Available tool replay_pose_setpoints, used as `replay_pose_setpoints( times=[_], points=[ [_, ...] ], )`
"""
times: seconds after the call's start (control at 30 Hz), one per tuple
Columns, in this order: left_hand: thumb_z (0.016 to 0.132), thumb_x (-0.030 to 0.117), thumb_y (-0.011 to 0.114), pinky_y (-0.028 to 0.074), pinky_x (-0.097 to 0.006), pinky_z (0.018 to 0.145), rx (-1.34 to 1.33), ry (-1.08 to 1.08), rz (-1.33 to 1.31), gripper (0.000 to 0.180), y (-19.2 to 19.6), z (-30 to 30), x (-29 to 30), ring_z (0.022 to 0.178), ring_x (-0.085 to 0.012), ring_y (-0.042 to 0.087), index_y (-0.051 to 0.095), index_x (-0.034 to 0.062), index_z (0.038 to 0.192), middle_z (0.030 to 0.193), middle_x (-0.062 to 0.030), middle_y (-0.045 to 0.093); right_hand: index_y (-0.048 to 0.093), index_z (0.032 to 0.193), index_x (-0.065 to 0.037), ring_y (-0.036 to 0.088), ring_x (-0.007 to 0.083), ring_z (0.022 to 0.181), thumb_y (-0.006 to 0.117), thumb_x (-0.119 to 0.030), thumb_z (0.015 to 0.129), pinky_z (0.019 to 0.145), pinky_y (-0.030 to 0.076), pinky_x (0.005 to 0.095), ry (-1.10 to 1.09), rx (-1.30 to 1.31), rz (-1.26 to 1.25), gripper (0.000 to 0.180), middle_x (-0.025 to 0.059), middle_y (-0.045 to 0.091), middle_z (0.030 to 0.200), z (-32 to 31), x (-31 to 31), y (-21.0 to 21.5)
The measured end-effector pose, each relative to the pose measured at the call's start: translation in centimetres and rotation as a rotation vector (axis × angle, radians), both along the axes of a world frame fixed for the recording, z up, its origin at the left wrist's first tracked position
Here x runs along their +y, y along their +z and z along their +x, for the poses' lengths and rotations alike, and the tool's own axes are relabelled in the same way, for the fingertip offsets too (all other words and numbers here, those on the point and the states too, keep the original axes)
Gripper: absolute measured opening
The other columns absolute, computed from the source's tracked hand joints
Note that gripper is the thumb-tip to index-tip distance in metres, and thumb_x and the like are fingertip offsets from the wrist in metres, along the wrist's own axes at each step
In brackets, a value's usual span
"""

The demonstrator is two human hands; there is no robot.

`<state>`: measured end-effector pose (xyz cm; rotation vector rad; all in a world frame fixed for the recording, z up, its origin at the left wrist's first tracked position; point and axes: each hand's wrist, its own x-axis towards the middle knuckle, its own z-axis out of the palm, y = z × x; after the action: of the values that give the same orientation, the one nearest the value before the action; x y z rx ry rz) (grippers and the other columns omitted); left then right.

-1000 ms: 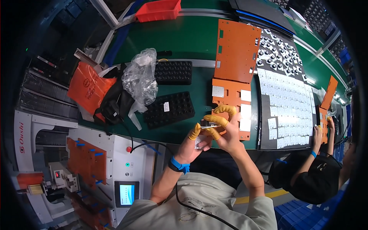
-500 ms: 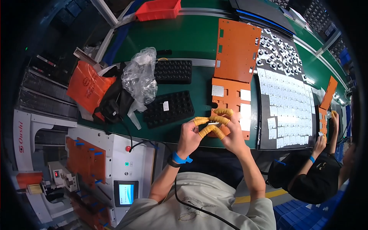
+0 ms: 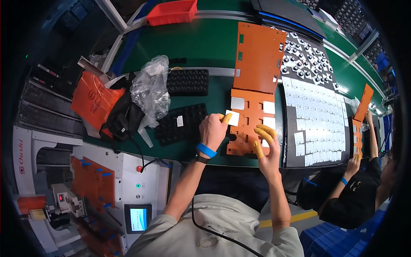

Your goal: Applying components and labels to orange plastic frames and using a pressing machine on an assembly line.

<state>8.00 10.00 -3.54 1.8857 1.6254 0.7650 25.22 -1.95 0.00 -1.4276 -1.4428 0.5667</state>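
Yellow finger cots cover fingertips on both hands. My left hand [image 3: 212, 129] pinches a thin white square board [image 3: 233, 118] at its edge, over the left side of an orange fixture plate [image 3: 245, 141]. Whether the board touches the plate I cannot tell. My right hand [image 3: 268, 150] hovers at the plate's right side, fingers apart and holding nothing. White square boards sit in the plate's recesses, one at upper left [image 3: 237, 103] and others down the right side [image 3: 269, 107], the lowest partly hidden by my right fingers. The orange lid [image 3: 260, 60] lies folded back behind the plate.
To the right, a black sheet [image 3: 291, 150] bears rows of white boards [image 3: 317, 111]; boards with black round parts lie behind. Black trays [image 3: 188, 82], clear plastic [image 3: 150, 85] and an orange bag [image 3: 93, 96] are left. A co-worker's hand [image 3: 353, 165] works at another fixture far right.
My hands were together in front of the plate, around a small white piece. Now they have parted: the left holds the board over the plate's left side, and the right has moved right, fingers spread.
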Motion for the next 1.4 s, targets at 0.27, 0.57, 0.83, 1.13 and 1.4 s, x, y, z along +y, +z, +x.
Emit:
replay_pose_setpoints(
  times=[0.27,0.57,0.83,1.13,1.4],
  points=[
    [0.088,0.016,0.065,0.052,-0.052,0.065,0.110,0.028,-0.039,0.020,-0.9,1.6,-0.7,0.077,-0.0437,0.067,0.070,-0.0007,0.079,0.079,-0.0239,0.068,0.066,0.121,0.001,0.059,0.0256,0.113,0.064,-0.003,0.092,0.091,0.048,0.0335,-0.018,-0.029,0.043,0.029,0.0160,0.062,0.127,0.0,0.2,-0.6],
    [0.088,0.015,0.062,0.052,-0.052,0.065,0.084,-0.092,-0.111,0.018,-0.8,1.2,0.6,0.079,-0.0428,0.067,0.071,0.0001,0.084,0.080,-0.0231,0.069,0.066,0.121,0.000,0.060,0.0311,0.113,0.065,0.004,0.088,0.096,0.049,0.0377,0.085,0.069,0.023,0.033,0.0167,0.062,0.122,-2.7,2.0,0.0],
    [0.101,0.038,0.057,0.052,-0.029,0.056,-0.896,-0.038,-0.203,0.050,0.0,-3.4,-1.1,0.061,-0.0153,0.062,0.056,0.0019,0.135,0.086,-0.0079,0.065,0.060,0.128,-0.004,0.057,0.0347,0.120,0.081,-0.005,0.076,0.101,0.045,0.0418,0.323,-0.109,0.121,0.056,0.0151,0.062,0.127,-5.7,5.6,2.1],
    [0.108,0.047,0.041,0.053,-0.032,0.080,-1.573,-0.200,-0.775,0.052,1.5,-10.5,-2.8,0.089,-0.0129,0.063,0.047,0.0121,0.146,0.113,-0.0007,0.065,0.065,0.119,-0.002,0.062,0.0375,0.108,0.086,-0.020,0.073,0.098,0.050,0.0481,0.599,-0.421,0.225,0.054,0.0153,0.063,0.108,-10.5,9.5,3.1],
    [0.096,0.050,0.062,0.055,-0.036,0.097,-1.542,-0.226,-0.685,0.065,-0.6,-16.1,-4.4,0.114,-0.0224,0.066,0.053,0.0016,0.138,0.125,-0.0109,0.066,0.065,0.126,-0.004,0.063,0.0315,0.106,0.084,-0.016,0.077,0.093,0.051,0.0386,0.884,-0.191,-0.001,0.053,0.0134,0.066,0.115,-13.8,13.2,3.7]
  ],
)
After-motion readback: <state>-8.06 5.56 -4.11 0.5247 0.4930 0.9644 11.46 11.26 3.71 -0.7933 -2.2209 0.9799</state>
